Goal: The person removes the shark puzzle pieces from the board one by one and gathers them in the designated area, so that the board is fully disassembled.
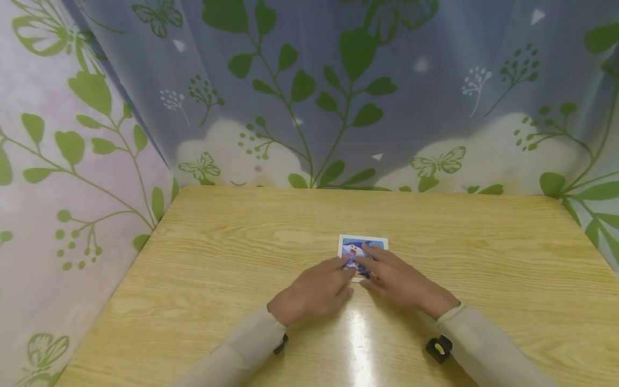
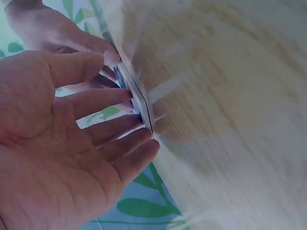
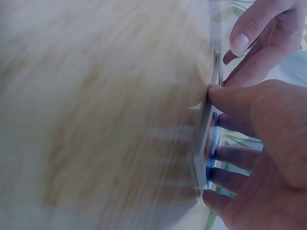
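Observation:
A thin, flat picture panel with a white border and a mostly blue cartoon image lies on the wooden table. My left hand reaches over it from the left, its fairly straight fingertips touching the picture and its near left edge. From the right, my right hand rests spread fingers on the picture's face, covering much of it. In the left wrist view the panel appears edge-on beside the left fingertips. The right wrist view has the right thumb by the near edge of the panel, the other fingers on its face.
The pale wood-grain table stretches around the panel and reflects a bright streak of light near its front. A leaf-patterned curtain hangs along the back edge, and a similar pale one along the left.

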Available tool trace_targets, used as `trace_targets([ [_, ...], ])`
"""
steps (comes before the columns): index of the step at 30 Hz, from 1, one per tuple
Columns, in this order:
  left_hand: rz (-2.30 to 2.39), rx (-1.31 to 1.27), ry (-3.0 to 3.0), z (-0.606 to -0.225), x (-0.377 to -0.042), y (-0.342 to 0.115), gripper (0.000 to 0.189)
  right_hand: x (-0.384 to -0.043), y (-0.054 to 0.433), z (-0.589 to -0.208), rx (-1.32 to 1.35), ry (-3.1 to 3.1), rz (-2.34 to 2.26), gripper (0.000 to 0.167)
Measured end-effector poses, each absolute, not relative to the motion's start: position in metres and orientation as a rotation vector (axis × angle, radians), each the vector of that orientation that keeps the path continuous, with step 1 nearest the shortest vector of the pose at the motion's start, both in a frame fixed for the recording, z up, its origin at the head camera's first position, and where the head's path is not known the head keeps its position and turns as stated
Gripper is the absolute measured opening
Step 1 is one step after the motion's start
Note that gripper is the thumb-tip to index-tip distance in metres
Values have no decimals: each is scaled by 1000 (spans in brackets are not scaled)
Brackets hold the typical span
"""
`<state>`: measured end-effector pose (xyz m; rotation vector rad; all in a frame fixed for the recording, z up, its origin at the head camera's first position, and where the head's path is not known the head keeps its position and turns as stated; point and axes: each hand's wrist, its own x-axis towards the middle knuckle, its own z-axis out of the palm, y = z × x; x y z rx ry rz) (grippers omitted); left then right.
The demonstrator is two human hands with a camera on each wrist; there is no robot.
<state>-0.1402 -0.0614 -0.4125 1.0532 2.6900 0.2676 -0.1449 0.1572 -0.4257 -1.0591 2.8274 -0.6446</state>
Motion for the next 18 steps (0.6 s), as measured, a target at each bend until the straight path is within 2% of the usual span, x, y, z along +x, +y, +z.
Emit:
trace_targets([
  [8, 556, 1005, 2689, -410, -162, -66, 44, -149, 159, -424, -1097, 2807, -644, 47],
  [18, 810, 721, 2760, -416, -193, -57, 43, -153, 160, -425, -1051, 2771, -673, 48],
])
